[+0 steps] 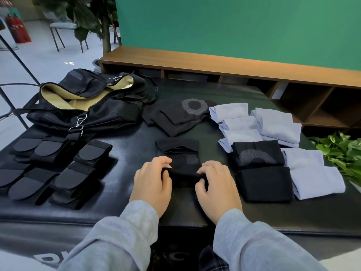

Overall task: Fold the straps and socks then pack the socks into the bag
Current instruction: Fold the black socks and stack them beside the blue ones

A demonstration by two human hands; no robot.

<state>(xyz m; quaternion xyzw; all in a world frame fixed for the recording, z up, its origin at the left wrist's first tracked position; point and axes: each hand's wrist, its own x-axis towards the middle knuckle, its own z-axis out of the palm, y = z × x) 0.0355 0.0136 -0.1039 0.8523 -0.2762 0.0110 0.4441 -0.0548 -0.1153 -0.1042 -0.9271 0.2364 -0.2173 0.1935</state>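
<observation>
A black sock (180, 155) lies in the middle of the black table (125, 196), partly folded. My left hand (151, 182) grips its near left edge with curled fingers and my right hand (216, 184) grips its near right edge. Unfolded black socks (175, 116) lie just behind it. Folded black socks (259, 169) and folded light blue socks (277, 124) are stacked on the right. A black bag (86, 102) with a tan lining lies open at the back left. Several folded black straps (58, 165) sit on the left.
A green plant (343, 151) pokes in at the right table edge. A wooden shelf unit (234, 69) runs behind the table below a green wall. A black stand leg (17, 55), chairs and a potted tree stand at the far left.
</observation>
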